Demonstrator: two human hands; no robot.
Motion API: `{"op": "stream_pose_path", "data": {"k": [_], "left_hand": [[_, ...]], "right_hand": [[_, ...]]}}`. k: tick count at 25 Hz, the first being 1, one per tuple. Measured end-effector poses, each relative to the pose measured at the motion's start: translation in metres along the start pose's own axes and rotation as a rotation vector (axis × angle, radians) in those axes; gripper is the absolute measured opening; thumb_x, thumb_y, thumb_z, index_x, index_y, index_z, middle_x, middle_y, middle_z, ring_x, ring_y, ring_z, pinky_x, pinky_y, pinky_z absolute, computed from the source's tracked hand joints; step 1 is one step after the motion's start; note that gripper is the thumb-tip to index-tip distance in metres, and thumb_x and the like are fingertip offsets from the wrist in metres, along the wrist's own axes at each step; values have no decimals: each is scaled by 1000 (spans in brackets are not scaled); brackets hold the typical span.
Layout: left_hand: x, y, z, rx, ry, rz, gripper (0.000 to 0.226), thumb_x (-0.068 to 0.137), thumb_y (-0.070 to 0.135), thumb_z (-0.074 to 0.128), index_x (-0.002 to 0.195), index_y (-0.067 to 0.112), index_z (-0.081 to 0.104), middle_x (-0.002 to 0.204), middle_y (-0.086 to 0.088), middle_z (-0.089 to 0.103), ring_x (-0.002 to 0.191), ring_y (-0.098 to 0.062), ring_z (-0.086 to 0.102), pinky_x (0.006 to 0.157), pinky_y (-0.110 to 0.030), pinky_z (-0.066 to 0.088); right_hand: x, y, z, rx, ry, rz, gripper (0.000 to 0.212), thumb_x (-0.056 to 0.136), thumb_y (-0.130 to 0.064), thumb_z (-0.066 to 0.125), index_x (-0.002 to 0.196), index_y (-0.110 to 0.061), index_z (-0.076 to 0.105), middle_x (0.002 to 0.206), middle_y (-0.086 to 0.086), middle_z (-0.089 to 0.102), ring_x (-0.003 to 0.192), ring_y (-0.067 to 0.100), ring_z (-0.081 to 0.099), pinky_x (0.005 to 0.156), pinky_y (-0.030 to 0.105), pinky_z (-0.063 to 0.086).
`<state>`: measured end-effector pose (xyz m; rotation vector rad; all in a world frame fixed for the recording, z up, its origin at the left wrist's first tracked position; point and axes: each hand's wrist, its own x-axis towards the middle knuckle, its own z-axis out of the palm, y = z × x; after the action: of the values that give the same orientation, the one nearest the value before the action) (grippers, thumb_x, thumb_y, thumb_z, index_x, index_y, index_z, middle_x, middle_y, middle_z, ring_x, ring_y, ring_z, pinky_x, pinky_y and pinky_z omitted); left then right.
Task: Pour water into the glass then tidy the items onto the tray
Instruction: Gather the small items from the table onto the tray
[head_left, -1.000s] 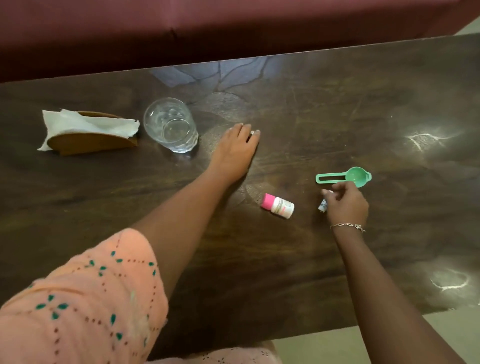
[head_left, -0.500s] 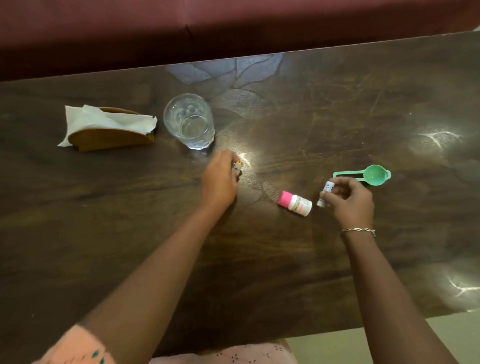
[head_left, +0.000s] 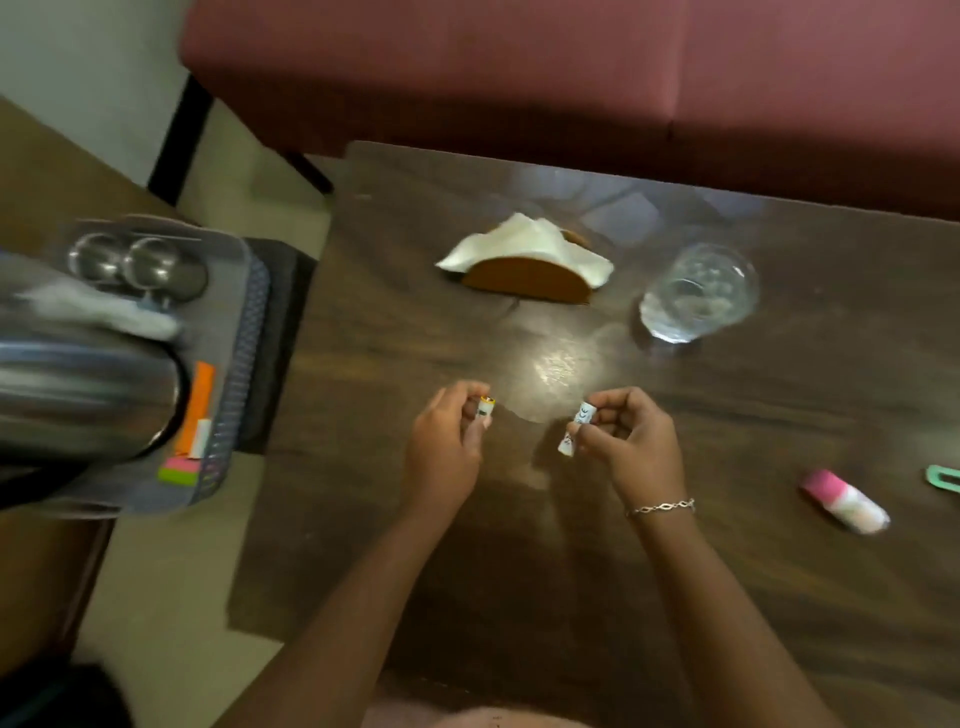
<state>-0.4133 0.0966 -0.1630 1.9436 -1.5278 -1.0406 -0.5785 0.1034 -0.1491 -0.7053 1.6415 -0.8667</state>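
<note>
My left hand is closed around a small yellow-topped tube above the dark wooden table. A small white printed tube is pinched in my right hand, which wears a bracelet. A clear glass with water stands at the back right. On the table's right side lies a pink-capped white bottle, with a green scoop at the frame edge. The grey tray sits off the table's left, holding a steel jug, two steel cups and coloured packets.
A wooden napkin holder with white napkins stands at the back of the table. A maroon sofa runs behind it. A gap of pale floor separates the table from the surface carrying the tray.
The view has swung left, bringing the tray and jug into sight. Both hands have lifted their small tubes off the table and drawn closer together.
</note>
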Motion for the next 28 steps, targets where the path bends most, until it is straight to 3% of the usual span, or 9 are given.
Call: {"op": "stream_pose_path", "data": {"k": [3, 6, 8, 11, 14, 18, 22, 28], "left_hand": [[12, -34, -75, -63, 188, -39, 28, 79, -9, 58, 103, 5, 63, 90, -14, 64, 71, -16, 57, 73, -33, 51], [25, -69, -146, -96, 403, -73, 26, 81, -6, 58, 102, 8, 63, 84, -3, 61, 65, 1, 54, 65, -12, 45], [40, -102, -191, -90, 480, -149, 24, 80, -6, 60, 100, 7, 64, 81, -6, 60, 65, -4, 55, 67, -22, 48], [66, -151, -231, 82, 357, -272, 23, 78, -3, 62, 99, 5, 67, 85, -17, 66, 80, -31, 62, 73, -30, 47], [90, -179, -236, 251, 151, -300, 23, 80, 0, 60, 100, 10, 66, 93, -20, 67, 88, -36, 62, 80, -39, 51], [112, -197, -225, 426, -19, -267, 17, 84, -1, 50, 95, 4, 63, 98, -20, 67, 95, -36, 61, 76, -39, 46], [117, -212, -212, 446, -32, -311, 20, 87, 0, 46, 99, 5, 61, 107, -19, 64, 102, -36, 60, 81, -40, 48], [114, -222, -209, 401, -44, -325, 12, 89, 4, 46, 95, 4, 56, 103, -19, 62, 96, -36, 60, 75, -40, 45]], "right_hand": [[-2, -22, 88, -12, -129, -19, 35, 72, 16, 63, 75, -17, 53, 67, 5, 54, 69, 24, 54, 71, 48, 51], [-7, -39, 168, -63, -253, -66, 34, 73, 13, 64, 74, -19, 52, 67, 3, 54, 69, 24, 54, 74, 51, 51], [-10, -47, 224, -134, -329, -116, 34, 72, 11, 65, 72, -21, 51, 67, 0, 53, 69, 23, 53, 73, 49, 52], [-10, -55, 296, -317, -390, -231, 24, 72, 3, 67, 76, -16, 53, 65, -6, 50, 67, 18, 52, 70, 42, 51], [2, -58, 346, -535, -390, -362, 14, 73, -2, 65, 81, -9, 56, 71, 0, 57, 71, 19, 56, 70, 39, 51], [25, -52, 392, -898, -490, -515, 10, 78, -6, 60, 88, -5, 58, 88, 18, 66, 85, 35, 60, 73, 37, 50], [43, -44, 412, -1279, -528, -674, 16, 78, -10, 59, 93, -6, 62, 88, 21, 66, 94, 37, 57, 76, 37, 44], [48, -32, 424, -1384, -482, -659, 11, 79, -11, 56, 85, -8, 64, 87, 18, 68, 98, 32, 54, 90, 38, 31]]}}
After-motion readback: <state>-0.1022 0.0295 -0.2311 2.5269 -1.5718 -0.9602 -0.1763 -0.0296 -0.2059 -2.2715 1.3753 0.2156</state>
